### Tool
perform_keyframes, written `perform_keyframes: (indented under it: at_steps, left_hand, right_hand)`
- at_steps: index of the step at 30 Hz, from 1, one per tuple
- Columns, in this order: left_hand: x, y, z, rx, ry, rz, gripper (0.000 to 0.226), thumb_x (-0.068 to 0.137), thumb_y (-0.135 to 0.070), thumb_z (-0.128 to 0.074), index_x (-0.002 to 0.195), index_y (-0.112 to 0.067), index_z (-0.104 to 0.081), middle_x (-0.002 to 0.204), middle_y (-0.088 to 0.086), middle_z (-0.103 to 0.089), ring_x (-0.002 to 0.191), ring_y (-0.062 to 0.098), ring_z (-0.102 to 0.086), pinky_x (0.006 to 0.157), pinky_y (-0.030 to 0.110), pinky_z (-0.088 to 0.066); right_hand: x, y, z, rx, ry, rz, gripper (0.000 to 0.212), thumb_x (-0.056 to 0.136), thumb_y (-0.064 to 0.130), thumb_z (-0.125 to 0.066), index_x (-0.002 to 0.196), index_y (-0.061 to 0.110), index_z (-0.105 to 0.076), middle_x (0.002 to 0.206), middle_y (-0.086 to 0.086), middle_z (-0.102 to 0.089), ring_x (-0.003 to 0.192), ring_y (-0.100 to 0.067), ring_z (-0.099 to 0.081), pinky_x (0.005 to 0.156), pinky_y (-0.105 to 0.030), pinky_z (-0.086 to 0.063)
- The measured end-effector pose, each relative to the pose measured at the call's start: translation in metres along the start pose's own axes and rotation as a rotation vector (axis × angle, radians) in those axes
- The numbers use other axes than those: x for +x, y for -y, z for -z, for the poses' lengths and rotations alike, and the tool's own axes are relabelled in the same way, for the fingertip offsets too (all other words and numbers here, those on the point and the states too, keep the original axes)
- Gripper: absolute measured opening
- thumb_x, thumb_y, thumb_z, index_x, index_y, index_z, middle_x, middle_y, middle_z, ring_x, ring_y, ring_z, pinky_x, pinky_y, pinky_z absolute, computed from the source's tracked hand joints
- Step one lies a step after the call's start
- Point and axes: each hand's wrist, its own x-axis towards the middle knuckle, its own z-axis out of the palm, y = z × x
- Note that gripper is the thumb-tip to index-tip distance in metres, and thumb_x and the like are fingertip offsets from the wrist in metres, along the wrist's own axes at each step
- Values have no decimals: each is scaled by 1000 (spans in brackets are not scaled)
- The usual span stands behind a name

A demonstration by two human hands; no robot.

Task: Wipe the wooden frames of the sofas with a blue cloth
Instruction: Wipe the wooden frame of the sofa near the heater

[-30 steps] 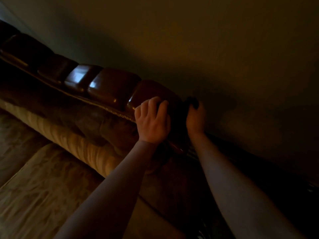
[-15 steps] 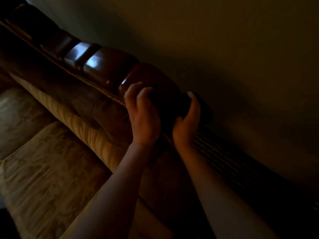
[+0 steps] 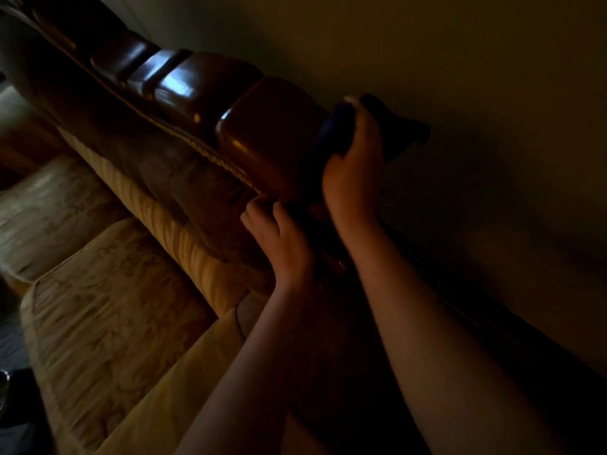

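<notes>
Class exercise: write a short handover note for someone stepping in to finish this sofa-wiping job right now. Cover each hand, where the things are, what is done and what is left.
Right hand: grips the blue cloth, pressed on the top of the wooden frame of the sofa back, close to the wall.
Left hand: holds no cloth; fingers rest at the braided trim below the frame.
Done: cannot tell which sections are wiped; the light is dim.
Left: the glossy carved sections beyond the cloth, then the other frames.

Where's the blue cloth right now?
In the head view, upper right of centre: the blue cloth is gripped by the right hand against the top of the wooden frame, beside the wall.
</notes>
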Motion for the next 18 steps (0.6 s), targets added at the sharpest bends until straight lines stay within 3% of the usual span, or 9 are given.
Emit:
perform_keyframes:
  at_steps: [2,3,6,8,11,14,16,18]
  left_hand:
    - [-1,3,-1,6,26,-10,17,101,-14,-37,117,-10,-41,112,-2,-35,91,-4,-39,77,1,-31]
    - [-3,5,-1,5,41,-21,19,100,-14,-38,118,-8,-40,112,-1,-35,92,-4,-39,78,1,-31]
    - [-9,18,1,-25,94,-124,20,97,-17,-38,116,-9,-39,111,2,-40,100,5,-43,85,13,-36]
    - [-11,24,6,-62,158,-202,10,96,-11,-40,105,-14,-42,100,-1,-45,90,-1,-47,78,12,-39]
    - [-8,21,14,-67,206,-134,15,94,-14,-42,89,-28,-42,86,-5,-46,75,4,-46,68,19,-40]
    - [-5,20,16,-31,207,-107,19,98,-10,-40,86,-24,-46,80,-5,-47,65,3,-45,60,20,-39]
    - [-9,21,13,-31,183,-122,14,98,-9,-41,89,-18,-47,78,-7,-46,60,-1,-43,56,16,-37]
    - [-11,21,9,-30,157,-121,16,97,-9,-43,87,-21,-43,79,-7,-44,62,-1,-42,58,15,-37]
  right_hand:
    - [-6,-24,10,32,-32,-213,43,96,7,-44,138,7,-42,139,-10,-46,132,-22,-41,109,-41,-35]
    - [-24,-34,16,-6,-59,-214,44,94,7,-45,139,6,-42,140,-11,-45,133,-23,-39,109,-44,-35]
    - [-99,-35,14,-111,-38,63,49,97,30,-45,137,3,-41,144,-15,-40,137,-27,-33,109,-47,-34]
    - [-111,-19,6,-130,22,174,52,95,36,-47,138,6,-41,146,-12,-38,138,-26,-31,109,-48,-34]
    - [-67,7,1,-96,67,173,53,90,17,-40,142,5,-37,149,-13,-34,140,-26,-28,114,-41,-26]
    - [-13,0,17,47,44,-90,49,95,1,-40,144,7,-34,148,-10,-37,139,-19,-31,112,-24,-25]
    - [-10,-14,27,66,48,-230,50,97,2,-41,145,12,-34,147,-6,-38,137,-16,-33,111,-27,-30]
    - [-37,-16,26,-6,29,-167,53,94,1,-45,144,12,-34,148,-6,-37,138,-17,-31,112,-33,-32]
